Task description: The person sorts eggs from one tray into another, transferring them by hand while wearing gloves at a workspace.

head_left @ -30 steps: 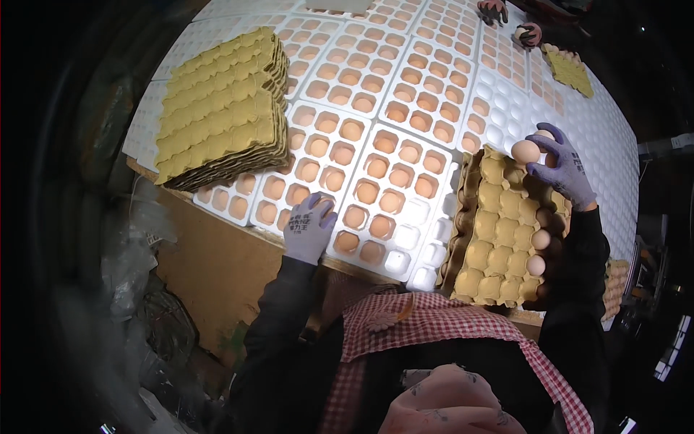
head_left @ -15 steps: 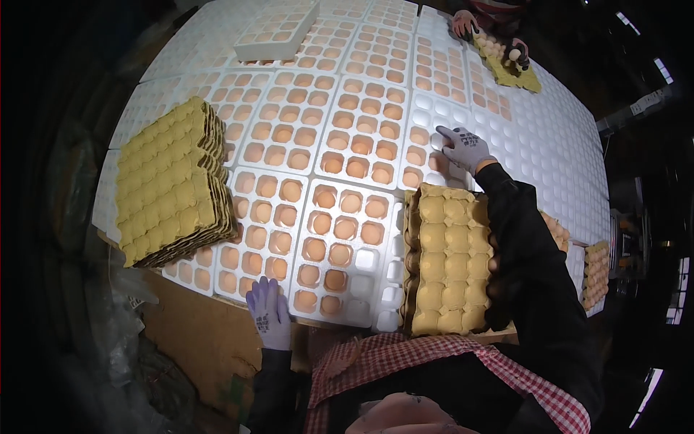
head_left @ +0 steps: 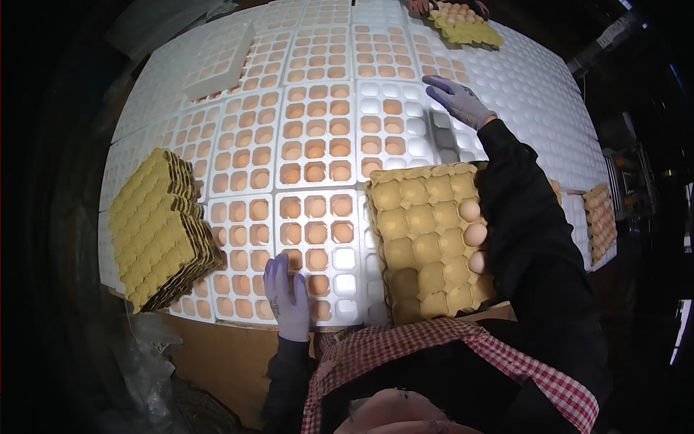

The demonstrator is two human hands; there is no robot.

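Note:
My left hand [head_left: 289, 300], in a pale purple glove, is over the near white foam egg tray [head_left: 345, 259], fingers apart and nothing visible in them. That tray holds brown eggs, with bare pockets down its right side. Farther off, my right hand [head_left: 460, 101] reaches over another foam tray [head_left: 416, 126], its gloved fingers stretched leftward with no egg visible in them. This tray has eggs on its left and bare pockets elsewhere. Below my right forearm lies a yellow pulp egg tray [head_left: 426, 246]; three eggs [head_left: 475, 235] show along its right side, where my sleeve hides part of it.
A stack of pulp trays [head_left: 155, 228] stands at the left. Foam trays of eggs cover the table's middle, one raised tray [head_left: 233, 69] lying on top. Another person's hand [head_left: 419, 7] is beside an egg-laden pulp tray [head_left: 466, 32]. More eggs [head_left: 600, 224] sit far right.
The view has shifted. My left hand has moved from the table's front edge onto the near foam tray. My right hand's fingers have straightened, and eggs now show in the pulp tray.

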